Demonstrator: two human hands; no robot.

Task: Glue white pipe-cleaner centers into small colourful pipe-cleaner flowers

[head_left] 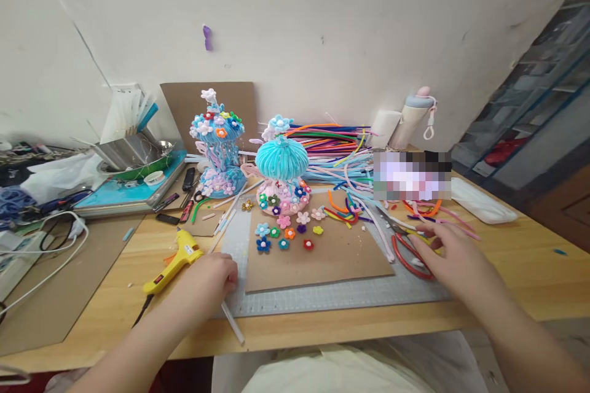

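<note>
My left hand [209,282] is closed, its fingers curled under and partly hidden. It rests beside the yellow glue gun [177,261]; a translucent glue stick [233,322] sticks out from beneath it. On the right, my right hand [454,252] reaches over red-handled scissors [399,245], thumb and fingers apart, with a yellow pipe cleaner [428,242] showing between them. Small pipe-cleaner flowers [290,233] in several colours lie on a cardboard sheet [322,270]. Behind them stands a fuzzy turquoise-domed piece [281,159] on a pink, flower-covered base.
A taller blue flowered piece [221,153] stands left of the domed one. Bundles of pipe cleaners [327,141] lie along the wall. A metal bowl [126,150], a bottle [413,120], a white tray [483,201] and a grey cutting mat [341,298] surround the work.
</note>
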